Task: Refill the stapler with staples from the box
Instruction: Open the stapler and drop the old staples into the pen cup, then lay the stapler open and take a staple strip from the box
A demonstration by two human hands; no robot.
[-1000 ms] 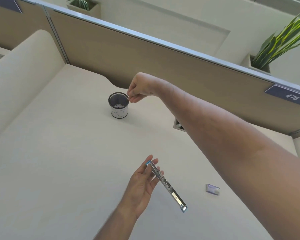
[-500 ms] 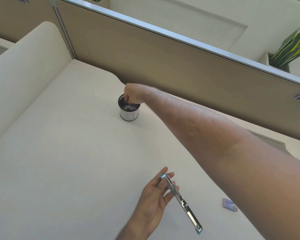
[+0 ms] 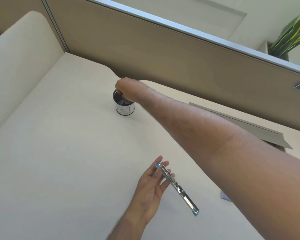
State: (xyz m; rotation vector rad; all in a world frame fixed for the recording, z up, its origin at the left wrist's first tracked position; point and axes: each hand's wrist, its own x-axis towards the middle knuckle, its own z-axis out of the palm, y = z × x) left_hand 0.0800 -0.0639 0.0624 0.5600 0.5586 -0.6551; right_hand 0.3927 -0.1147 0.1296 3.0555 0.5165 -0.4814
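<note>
Nearest the camera, the left hand (image 3: 151, 189) enters from the lower edge, palm turned up and toward the right, fingers extended and loosely spread. It supports the stapler (image 3: 177, 187), which is swung fully open into one long, straight metal strip with blue plastic at both ends. The upper blue end rests against the fingertips (image 3: 158, 160); the thumb side lies along the strip near that end. The lower half of the strip projects free, down and to the right, clear of the palm and above the desk (image 3: 59, 161). The grasp is light: fingers are not curled around the strip.

To the right, a small pale purple box (image 3: 225, 196) lies on the desk, mostly hidden behind the right forearm (image 3: 215, 141). Only one corner shows.

The right forearm crosses the view diagonally from the lower right to the upper centre. Farther out, the right hand (image 3: 126, 90) is over a small round cup (image 3: 125, 110), dark inside with a white label bearing hand-drawn letters. The fingers are bunched, pointing down into the cup mouth, and touch or nearly touch its contents. Whether they pinch anything cannot be determined.

Behind the cup stands a tan partition (image 3: 163, 58) with a metal top rail. A green plant (image 3: 291, 37) shows beyond it at upper right.
</note>
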